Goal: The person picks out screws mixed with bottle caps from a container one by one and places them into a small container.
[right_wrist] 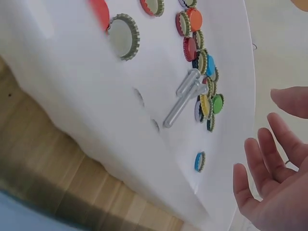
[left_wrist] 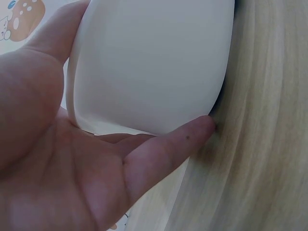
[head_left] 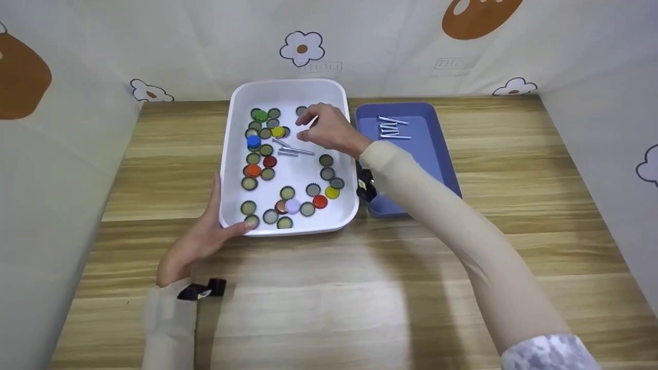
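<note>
At the near left corner of a white tray (head_left: 288, 232), my left hand (head_left: 205, 234) holds the rim, thumb over the edge and fingers outside. The left wrist view shows those fingers against the tray's outer wall (left_wrist: 154, 62). My right hand (head_left: 329, 128) hovers over the tray's right half with nothing between its parted thumb and fingers. Several silver bolts (head_left: 298, 151) lie together in the tray just below that hand; the right wrist view shows bolts (right_wrist: 182, 101) beside bottle caps (right_wrist: 205, 106). Bottle caps (head_left: 267, 161) in several colours are scattered around them, many with undersides up.
A blue tray (head_left: 432, 169) stands right of the white one, with several silver bolts (head_left: 393, 128) in its upper part. Both trays are on a wood-grain table (head_left: 308, 298). A pale patterned curtain (head_left: 380, 46) rises behind and at both sides.
</note>
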A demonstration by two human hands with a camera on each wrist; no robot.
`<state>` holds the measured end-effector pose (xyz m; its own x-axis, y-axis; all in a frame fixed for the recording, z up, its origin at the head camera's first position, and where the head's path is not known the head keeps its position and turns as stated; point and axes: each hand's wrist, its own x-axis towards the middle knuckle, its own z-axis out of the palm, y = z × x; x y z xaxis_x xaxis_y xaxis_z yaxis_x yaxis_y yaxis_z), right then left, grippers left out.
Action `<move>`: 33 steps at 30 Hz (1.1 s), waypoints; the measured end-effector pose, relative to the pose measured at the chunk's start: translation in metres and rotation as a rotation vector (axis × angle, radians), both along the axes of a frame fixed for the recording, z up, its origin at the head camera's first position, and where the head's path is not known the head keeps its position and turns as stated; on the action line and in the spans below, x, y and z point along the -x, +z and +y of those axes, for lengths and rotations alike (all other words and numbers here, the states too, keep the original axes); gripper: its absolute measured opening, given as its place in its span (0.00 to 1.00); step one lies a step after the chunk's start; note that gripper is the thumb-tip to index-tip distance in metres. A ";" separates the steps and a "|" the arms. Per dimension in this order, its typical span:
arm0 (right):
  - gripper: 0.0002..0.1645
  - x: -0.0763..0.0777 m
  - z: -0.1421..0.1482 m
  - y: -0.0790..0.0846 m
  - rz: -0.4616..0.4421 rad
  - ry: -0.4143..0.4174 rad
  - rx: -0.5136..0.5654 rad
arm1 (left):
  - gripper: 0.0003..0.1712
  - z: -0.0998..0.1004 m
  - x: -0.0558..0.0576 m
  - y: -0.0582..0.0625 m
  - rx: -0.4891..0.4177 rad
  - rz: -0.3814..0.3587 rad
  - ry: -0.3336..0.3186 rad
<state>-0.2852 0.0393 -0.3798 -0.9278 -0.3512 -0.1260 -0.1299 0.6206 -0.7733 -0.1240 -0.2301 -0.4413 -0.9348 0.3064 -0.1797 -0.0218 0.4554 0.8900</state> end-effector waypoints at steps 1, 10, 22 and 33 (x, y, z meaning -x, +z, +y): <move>0.18 0.000 -0.001 -0.001 -0.001 -0.008 0.003 | 0.70 0.000 0.000 0.000 -0.001 -0.002 -0.001; 0.17 0.004 -0.006 -0.004 -0.055 -0.070 0.007 | 0.70 0.000 0.001 0.004 0.027 -0.034 0.009; 0.17 0.005 -0.019 -0.008 -0.093 -0.118 0.006 | 0.70 0.000 -0.001 0.001 0.032 -0.024 0.017; 0.18 0.007 -0.024 -0.012 -0.121 -0.144 -0.103 | 0.69 0.001 -0.001 0.001 0.017 -0.029 0.023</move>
<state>-0.2918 0.0149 -0.3921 -0.9433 -0.1953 -0.2683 0.0562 0.7029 -0.7091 -0.1232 -0.2287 -0.4407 -0.9358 0.2819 -0.2116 -0.0579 0.4693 0.8812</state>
